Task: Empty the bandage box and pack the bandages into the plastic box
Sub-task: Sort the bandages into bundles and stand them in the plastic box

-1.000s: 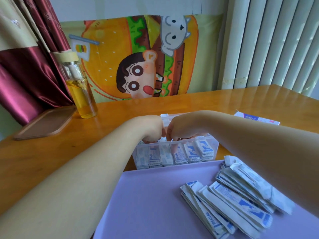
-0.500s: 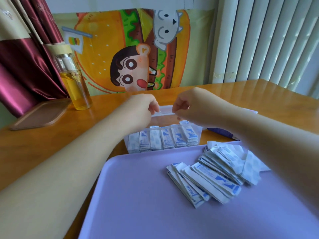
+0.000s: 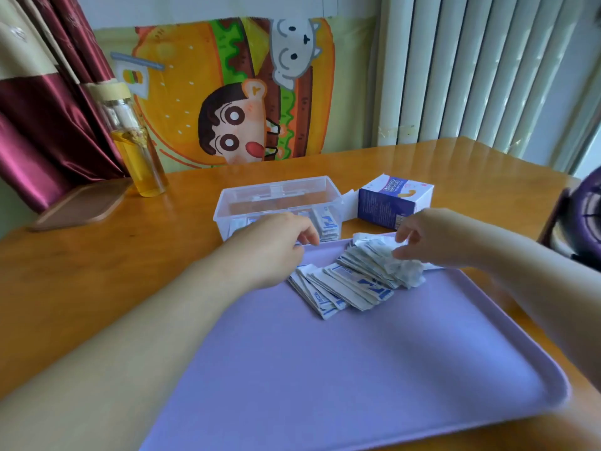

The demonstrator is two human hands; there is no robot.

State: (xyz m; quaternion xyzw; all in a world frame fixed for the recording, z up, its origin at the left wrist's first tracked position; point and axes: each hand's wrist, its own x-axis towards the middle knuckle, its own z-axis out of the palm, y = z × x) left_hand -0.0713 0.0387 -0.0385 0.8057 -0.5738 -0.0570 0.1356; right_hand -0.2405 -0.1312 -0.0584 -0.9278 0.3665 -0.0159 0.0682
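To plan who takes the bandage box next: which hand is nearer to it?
Right. The right hand is just in front of the bandage box, over the loose bandages; the left hand is farther left, in front of the plastic box.

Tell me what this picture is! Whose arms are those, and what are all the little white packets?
There is no machine here. A person wears a camera on their head, so you see their own two arms from above. On the wooden table lies a purple tray with a pile of wrapped bandages. Behind it stands a clear plastic box, some bandages already inside, and beside that the paper bandage box. The left hand hovers by the tray's far edge, holding nothing. The right hand reaches the pile; blur hides whether it pinches a packet.
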